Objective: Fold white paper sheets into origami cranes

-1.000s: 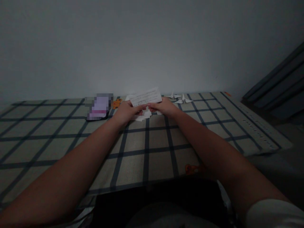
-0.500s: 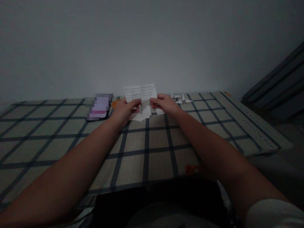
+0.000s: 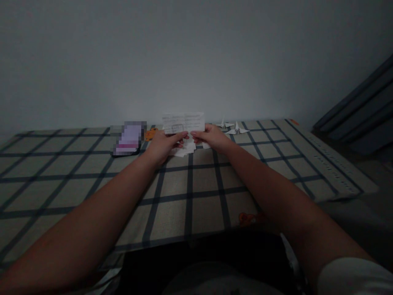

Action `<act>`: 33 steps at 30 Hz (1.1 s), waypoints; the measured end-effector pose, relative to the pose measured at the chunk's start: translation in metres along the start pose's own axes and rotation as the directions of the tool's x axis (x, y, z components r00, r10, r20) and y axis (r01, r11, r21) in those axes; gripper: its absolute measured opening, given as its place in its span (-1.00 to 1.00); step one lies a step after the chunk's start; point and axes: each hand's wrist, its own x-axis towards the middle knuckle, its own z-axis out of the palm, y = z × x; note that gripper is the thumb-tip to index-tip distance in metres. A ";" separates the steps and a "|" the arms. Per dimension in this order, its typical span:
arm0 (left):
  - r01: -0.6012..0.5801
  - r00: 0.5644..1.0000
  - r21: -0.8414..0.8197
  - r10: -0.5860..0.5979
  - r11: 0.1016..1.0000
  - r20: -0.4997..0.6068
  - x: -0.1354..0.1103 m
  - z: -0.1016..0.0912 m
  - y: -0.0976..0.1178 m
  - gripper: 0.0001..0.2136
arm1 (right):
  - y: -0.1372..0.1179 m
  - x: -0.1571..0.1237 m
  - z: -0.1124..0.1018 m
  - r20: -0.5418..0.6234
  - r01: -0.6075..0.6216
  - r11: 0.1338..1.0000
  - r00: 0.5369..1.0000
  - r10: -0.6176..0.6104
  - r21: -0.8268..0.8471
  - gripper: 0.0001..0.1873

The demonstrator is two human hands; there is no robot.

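A white printed sheet of paper (image 3: 183, 122) stands upright between both my hands, far out over the checked cloth. My left hand (image 3: 164, 144) pinches its lower left edge. My right hand (image 3: 210, 138) pinches its lower right edge. Under the hands lies a small pile of white paper pieces (image 3: 185, 150).
A checked cloth (image 3: 190, 192) covers the surface up to a plain wall. A phone (image 3: 128, 138) lies left of the hands. Two folded paper cranes (image 3: 236, 129) sit right of the hands near the wall. Dark slanted boards (image 3: 359, 110) lean at the far right.
The sheet was lifted and turned from tilted to level, then lowered slightly. Both hands kept their pinch and stayed in nearly the same place.
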 end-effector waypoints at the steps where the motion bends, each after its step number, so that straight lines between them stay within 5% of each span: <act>1: 0.016 1.000 0.001 -0.016 1.000 -0.014 0.000 0.000 0.000 -0.70 | -0.001 -0.001 0.000 -0.003 0.001 1.000 1.000 -0.001 0.003 -0.89; 11: -0.030 0.991 -0.084 0.019 0.996 -0.130 0.003 -0.003 0.005 -0.76 | -0.005 -0.003 0.002 0.013 -0.042 0.995 0.999 0.041 0.091 -0.94; 21: 0.010 0.998 -0.054 -0.014 0.998 -0.062 0.001 -0.003 -0.001 -0.64 | -0.002 -0.002 0.000 0.055 -0.066 0.995 0.996 0.070 -0.068 -0.93; 33: 0.042 0.997 -0.102 -0.049 0.994 -0.063 0.006 -0.004 -0.001 -0.69 | 0.001 0.002 -0.007 -0.072 0.046 0.991 0.996 -0.056 -0.124 -0.80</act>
